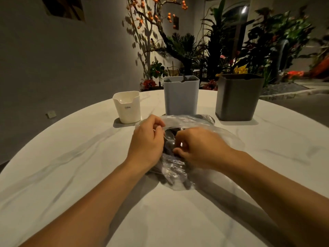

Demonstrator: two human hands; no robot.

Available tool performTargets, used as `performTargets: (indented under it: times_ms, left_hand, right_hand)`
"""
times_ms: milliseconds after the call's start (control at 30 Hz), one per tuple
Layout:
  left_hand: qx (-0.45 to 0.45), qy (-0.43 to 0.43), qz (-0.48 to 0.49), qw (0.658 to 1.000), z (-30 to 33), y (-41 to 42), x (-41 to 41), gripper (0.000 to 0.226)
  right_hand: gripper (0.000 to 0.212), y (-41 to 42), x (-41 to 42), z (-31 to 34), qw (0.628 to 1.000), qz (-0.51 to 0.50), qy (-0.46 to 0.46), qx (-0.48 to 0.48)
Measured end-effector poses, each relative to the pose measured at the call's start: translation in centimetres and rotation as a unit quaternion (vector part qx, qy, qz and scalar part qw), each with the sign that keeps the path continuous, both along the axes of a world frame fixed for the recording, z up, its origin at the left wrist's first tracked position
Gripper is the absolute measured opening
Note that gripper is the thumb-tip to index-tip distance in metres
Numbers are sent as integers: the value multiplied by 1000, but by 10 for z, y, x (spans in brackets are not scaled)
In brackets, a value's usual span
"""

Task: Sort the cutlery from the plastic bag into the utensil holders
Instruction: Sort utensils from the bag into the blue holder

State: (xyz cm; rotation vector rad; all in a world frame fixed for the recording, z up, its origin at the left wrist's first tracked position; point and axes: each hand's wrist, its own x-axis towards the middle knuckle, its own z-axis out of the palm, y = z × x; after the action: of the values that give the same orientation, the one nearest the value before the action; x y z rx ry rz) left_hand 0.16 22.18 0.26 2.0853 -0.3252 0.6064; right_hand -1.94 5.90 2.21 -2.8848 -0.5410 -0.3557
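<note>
A clear plastic bag (179, 168) with dark cutlery inside lies on the white round table (71, 166), just in front of three holders. My left hand (146, 143) pinches the bag's opening edge and holds it up. My right hand (199, 148) reaches into the bag's mouth with curled fingers; what they grip is hidden. A shiny spoon bowl (169, 135) shows between the hands. The holders stand in a row: a small white one (127, 107) at left, a light grey one (180, 97) in the middle with a utensil handle poking out, a dark grey one (237, 98) at right.
Behind the table stand potted plants and a branch with orange fruits (151, 16). A grey wall is on the left. The table's far edge runs just behind the holders.
</note>
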Motion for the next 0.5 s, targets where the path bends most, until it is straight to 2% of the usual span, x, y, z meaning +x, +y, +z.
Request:
performTargets:
  times_ms: [100, 167, 233, 400, 500]
  left_hand:
    - [41, -27, 21, 999, -3, -2, 0, 15]
    - [29, -41, 33, 998, -2, -3, 0, 15]
    - [1, -48, 40, 998, 1, -3, -2, 15]
    - [-26, -43, 37, 998, 2, -2, -8, 14]
    - [-9, -38, 31, 999, -1, 0, -10, 13]
  right_hand:
    - [21, -6, -1, -3, 997, -21, -72, -24]
    - [38, -4, -6, -5, 997, -17, -67, -32]
    - [45, 2, -11, -6, 997, -23, -53, -50]
    - [24, 13, -19, -5, 997, -47, -43, -39]
    - [21, 13, -24, -1, 996, -64, -39, -55]
